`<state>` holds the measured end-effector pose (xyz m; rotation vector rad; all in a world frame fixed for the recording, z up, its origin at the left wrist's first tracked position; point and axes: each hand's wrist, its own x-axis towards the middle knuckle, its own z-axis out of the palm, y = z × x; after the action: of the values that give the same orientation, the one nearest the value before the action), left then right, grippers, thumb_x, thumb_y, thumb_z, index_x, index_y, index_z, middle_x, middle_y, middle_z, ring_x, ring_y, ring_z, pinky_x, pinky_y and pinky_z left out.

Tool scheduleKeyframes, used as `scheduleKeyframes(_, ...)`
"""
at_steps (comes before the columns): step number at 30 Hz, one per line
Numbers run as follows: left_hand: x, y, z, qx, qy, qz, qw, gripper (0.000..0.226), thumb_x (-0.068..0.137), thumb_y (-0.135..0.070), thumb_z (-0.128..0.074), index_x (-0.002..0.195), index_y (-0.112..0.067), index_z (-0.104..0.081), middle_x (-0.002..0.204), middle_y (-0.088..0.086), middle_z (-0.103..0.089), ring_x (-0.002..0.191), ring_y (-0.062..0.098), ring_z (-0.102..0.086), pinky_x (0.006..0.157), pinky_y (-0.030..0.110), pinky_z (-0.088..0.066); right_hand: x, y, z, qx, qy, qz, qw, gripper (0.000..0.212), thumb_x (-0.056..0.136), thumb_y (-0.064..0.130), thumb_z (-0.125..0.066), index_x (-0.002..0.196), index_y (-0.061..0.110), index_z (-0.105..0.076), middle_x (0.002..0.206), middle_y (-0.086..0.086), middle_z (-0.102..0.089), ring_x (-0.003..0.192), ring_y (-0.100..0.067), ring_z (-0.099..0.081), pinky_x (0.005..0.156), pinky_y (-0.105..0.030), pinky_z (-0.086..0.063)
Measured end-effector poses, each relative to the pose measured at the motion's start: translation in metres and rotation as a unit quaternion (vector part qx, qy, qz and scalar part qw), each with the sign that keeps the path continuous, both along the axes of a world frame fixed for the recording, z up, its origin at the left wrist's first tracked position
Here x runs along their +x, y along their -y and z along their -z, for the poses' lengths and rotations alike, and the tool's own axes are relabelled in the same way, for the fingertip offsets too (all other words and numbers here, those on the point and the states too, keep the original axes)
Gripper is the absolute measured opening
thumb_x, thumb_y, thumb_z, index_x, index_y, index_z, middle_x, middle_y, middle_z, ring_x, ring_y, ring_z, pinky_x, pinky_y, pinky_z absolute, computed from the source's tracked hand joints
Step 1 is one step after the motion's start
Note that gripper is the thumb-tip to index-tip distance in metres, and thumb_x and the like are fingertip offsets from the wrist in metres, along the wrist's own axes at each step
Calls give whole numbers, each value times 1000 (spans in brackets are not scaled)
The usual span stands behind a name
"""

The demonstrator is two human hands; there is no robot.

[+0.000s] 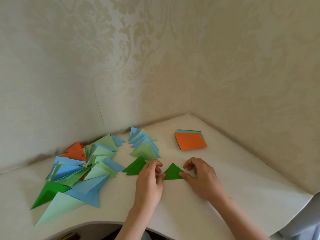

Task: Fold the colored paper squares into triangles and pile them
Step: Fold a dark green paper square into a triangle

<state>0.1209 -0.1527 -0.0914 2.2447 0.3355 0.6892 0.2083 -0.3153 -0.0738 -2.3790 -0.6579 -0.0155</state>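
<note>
Both forearms enter from the bottom edge of the frame and meet just below centre on the white table (242, 179). Left hand (149, 181): fingers curled, thumb tip pressing the lower left corner of the small dark green triangle (173, 172). Right hand (201, 177): fingers curled, thumb tip pressing the lower right corner of the same triangle. This triangle lies flat between the two hands, apex pointing toward the top of the frame

A second dark green triangle (136, 167) lies just left of the left hand, partly hidden by its fingers. Above it stands an overlapping row of light green and blue triangles (144, 144). A loose heap of folded triangles (83, 168) in blue, light green, orange and dark green fills the lower left of the frame

Right of centre, above the right hand and well apart from it, sits the stack of unfolded squares (189, 140), orange sheet on top. Patterned wallpaper (155, 58) covers the upper frame
</note>
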Motion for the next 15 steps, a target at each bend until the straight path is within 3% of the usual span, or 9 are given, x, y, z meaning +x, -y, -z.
scheduleKeyframes(3, -2, -4, -3, -34, -4, 12, 999, 30, 80, 2, -70, 93, -23, -58, 77, -8, -57, 71, 6, -56, 64, 11, -43, 0, 6, -5, 31, -30, -19, 999, 17, 81, 25, -74, 88, 27, -59, 84, 14, -55, 76, 0, -49, 70, -10, -38)
scheduleKeyframes(8, -5, -8, -7, -44, -19, 27, 998, 28, 82, 5, -65, 93, -21, -61, 80, -7, -61, 74, 6, -58, 67, 10, -45, -5, 15, -5, 71, -33, -28, 997, 27, 83, 10, -70, 83, 33, -56, 83, 11, -57, 83, 1, -52, 69, -5, -37)
scheduleKeyframes(11, -8, -5, -6, 9, -15, 17, 1000, 25, 84, 4, -62, 98, -17, -63, 84, -10, -59, 80, 7, -57, 71, 12, -45, -8, 12, 0, 82, -13, -22, 996, 33, 83, 7, -68, 81, 37, -55, 82, 11, -55, 85, 1, -51, 70, -7, -39)
scheduleKeyframes(15, -9, 12, -8, 108, 9, -17, 994, 16, 85, -13, -70, 99, -14, -63, 86, -4, -59, 79, 14, -52, 67, 27, -50, -11, 12, 2, 93, -1, -12, 996, 32, 83, 6, -68, 81, 36, -57, 83, 10, -56, 86, -1, -52, 70, -7, -40)
